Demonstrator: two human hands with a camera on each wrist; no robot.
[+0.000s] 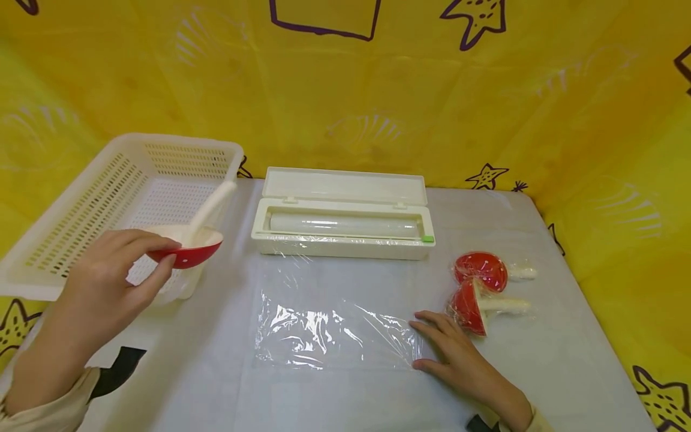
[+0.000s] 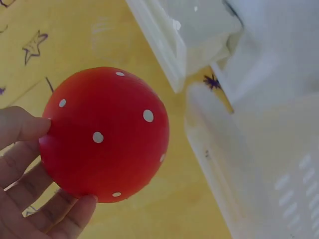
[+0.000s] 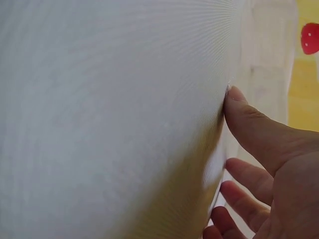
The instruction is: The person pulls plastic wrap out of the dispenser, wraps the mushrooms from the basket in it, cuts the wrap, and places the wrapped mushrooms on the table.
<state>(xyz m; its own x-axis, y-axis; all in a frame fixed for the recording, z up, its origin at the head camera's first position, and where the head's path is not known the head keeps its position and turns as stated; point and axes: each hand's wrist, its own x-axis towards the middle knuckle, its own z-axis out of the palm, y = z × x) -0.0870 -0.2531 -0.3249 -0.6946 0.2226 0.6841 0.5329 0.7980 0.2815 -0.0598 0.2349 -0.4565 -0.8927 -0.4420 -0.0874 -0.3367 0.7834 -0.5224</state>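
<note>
My left hand (image 1: 110,279) pinches the red, white-dotted cap of a toy mushroom (image 1: 197,255) by its rim, thumb against fingers. The mushroom is held cap down over the near right side of the basket, its pale stem (image 1: 210,207) tilting up. In the left wrist view the round cap (image 2: 104,137) faces the camera. A sheet of clear plastic wrap (image 1: 318,330) lies flat on the table in front of the wrap dispenser (image 1: 345,247). My right hand (image 1: 459,354) rests with spread fingers on the sheet's right edge; its thumb (image 3: 254,124) touches the table surface.
A white slotted basket (image 1: 189,147) stands at the left. The dispenser's lid (image 1: 345,183) is raised, with a roll (image 1: 345,224) inside and a green slider (image 1: 428,239) at its right end. Two wrapped toy mushrooms (image 1: 480,270) lie on the right. A yellow patterned cloth (image 1: 345,90) hangs behind.
</note>
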